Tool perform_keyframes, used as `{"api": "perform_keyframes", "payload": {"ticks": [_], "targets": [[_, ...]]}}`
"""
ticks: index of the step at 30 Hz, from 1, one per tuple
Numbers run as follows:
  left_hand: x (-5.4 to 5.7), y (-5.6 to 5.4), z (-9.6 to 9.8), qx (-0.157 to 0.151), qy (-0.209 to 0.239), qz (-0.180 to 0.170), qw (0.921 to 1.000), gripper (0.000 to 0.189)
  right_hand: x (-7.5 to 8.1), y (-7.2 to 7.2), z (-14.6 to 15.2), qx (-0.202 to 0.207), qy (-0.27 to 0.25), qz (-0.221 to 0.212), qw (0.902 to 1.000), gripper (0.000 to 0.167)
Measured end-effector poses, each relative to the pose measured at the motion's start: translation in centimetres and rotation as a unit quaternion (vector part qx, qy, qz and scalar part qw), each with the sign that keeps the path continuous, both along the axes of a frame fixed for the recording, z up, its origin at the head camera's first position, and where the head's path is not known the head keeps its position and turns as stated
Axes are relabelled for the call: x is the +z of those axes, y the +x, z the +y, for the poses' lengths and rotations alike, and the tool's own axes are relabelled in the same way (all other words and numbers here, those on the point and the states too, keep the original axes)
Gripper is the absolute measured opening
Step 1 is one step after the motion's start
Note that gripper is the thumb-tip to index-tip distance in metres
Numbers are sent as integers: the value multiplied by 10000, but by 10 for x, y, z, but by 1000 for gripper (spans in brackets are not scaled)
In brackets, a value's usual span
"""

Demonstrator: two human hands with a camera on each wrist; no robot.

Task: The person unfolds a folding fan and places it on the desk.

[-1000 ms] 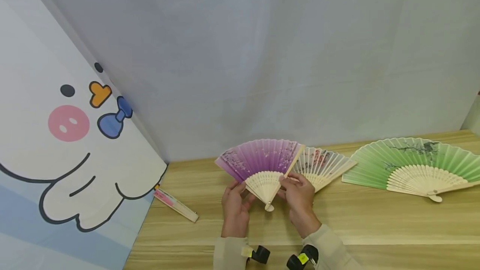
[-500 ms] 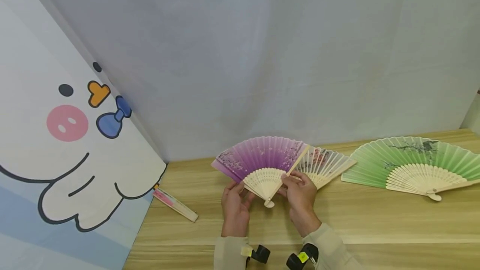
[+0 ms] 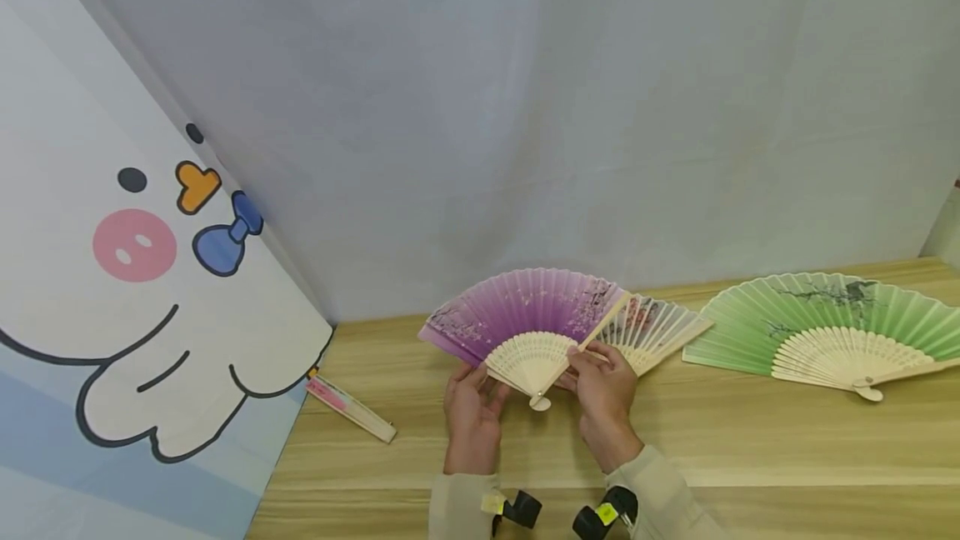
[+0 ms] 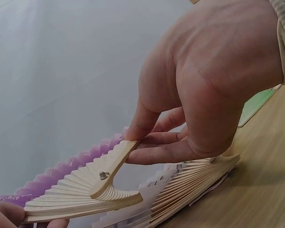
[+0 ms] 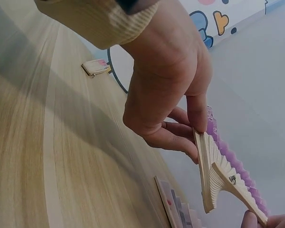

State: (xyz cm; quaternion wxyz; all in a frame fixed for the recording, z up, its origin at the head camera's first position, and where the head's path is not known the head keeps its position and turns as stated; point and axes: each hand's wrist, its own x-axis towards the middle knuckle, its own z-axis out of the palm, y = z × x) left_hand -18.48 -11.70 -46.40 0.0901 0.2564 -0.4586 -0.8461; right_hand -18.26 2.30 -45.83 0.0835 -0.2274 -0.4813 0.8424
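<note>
A purple folding fan [image 3: 525, 302] with printed blossoms and pale ribs is spread between both hands, raised over the table. My left hand [image 3: 472, 415] pinches its left end rib; the right wrist view shows this hand [image 5: 168, 80] with thumb above and fingers beneath. On the opposite side, my right hand [image 3: 606, 394] grips the right end rib between thumb and fingers, seen closely in the left wrist view as the large hand [image 4: 204, 80]. The fan's pivot points toward the person. A white folding fan [image 3: 660, 323] with red flowers lies partly hidden behind the purple one.
An open green folding fan [image 3: 750, 336] lies at the right of the wooden table [image 3: 787, 452]. At the left is a folded fan [image 3: 351, 407] with pink on it, beside a cartoon-printed panel [image 3: 225, 307]. A grey cloth [image 3: 562, 107] hangs behind.
The purple fan has spread wider. My right hand has shifted slightly right with the right end rib, which now covers more of the white fan. The left hand stays nearly in place.
</note>
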Motion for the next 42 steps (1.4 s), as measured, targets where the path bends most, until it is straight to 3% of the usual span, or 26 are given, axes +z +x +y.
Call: {"api": "perform_keyframes", "payload": {"ticks": [19, 42], "targets": [[-2, 0, 3, 224, 292, 177, 9992, 26, 2, 1, 1, -219, -162, 89, 9996, 17], [-1, -3, 3, 589, 628, 434, 9953, 18, 4, -5, -2, -511, -538, 120, 9972, 19]]}}
